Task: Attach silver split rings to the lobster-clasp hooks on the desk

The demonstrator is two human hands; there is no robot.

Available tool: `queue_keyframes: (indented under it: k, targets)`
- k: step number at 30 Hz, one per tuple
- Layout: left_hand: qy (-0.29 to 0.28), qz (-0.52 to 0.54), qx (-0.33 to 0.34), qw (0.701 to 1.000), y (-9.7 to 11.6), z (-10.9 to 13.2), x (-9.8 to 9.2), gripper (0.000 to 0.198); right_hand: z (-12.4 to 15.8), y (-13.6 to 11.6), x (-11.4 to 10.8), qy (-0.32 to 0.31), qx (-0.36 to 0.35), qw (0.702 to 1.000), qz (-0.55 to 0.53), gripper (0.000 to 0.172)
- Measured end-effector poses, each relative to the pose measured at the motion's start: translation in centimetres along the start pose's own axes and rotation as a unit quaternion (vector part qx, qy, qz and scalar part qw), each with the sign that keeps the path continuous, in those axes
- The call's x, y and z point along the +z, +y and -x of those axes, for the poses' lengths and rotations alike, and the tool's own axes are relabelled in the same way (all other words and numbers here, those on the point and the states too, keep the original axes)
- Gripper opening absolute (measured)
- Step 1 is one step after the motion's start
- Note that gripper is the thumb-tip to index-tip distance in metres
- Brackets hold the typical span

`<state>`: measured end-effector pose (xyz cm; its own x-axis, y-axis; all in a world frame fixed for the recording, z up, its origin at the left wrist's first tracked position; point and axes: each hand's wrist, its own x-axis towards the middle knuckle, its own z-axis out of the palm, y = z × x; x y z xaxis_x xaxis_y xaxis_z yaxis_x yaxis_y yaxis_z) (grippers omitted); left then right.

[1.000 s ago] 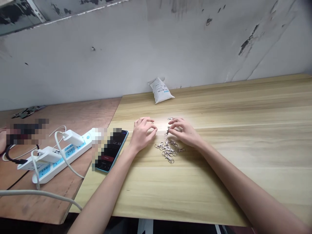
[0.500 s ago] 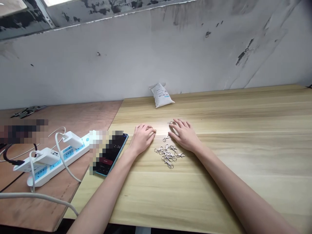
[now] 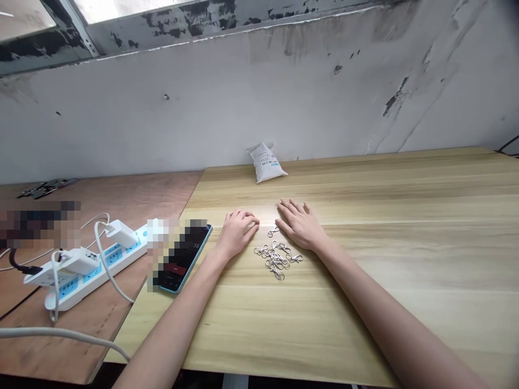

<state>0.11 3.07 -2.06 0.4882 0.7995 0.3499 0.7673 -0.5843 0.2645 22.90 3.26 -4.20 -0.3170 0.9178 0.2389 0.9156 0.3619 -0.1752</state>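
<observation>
Palm down on the pale wooden tabletop [image 3: 365,302], my left hand [image 3: 237,233] rests with its fingers lightly curled, holding nothing visible. My right hand [image 3: 299,224] lies flat beside it with its fingers spread and also holds nothing. Below and between them is a loose tangled pile of silver lobster-clasp keyrings [image 3: 277,260]. One lone clasp [image 3: 273,231] lies just above the pile, close to my right hand. Another small clasp [image 3: 277,205] sits at my right fingertips, partly hidden.
A phone in a blue case [image 3: 183,258], partly blurred, lies left of my left hand. Further left, a white power strip [image 3: 87,273] with chargers and cables sits on a lower plywood table [image 3: 121,200]. A white sachet [image 3: 267,163] leans against the wall.
My hands have settled flat on the table, and my right hand's fingers now spread instead of curling over the clasps. The view has tilted slightly upward.
</observation>
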Motion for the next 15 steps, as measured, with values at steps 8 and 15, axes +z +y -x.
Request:
queue_keyframes:
  k: [8, 15]
  targets:
    - [0.006, 0.042, -0.036, 0.998, -0.45, 0.09, 0.31, 0.016, -0.02, -0.14, -0.65, 0.065, -0.059, 0.995, -0.050, 0.033]
    - [0.005, 0.087, -0.045, 0.995, -0.50, -0.19, 0.33, 0.010, -0.21, 0.73, -0.15, 0.089, -0.048, 0.992, -0.080, 0.022]
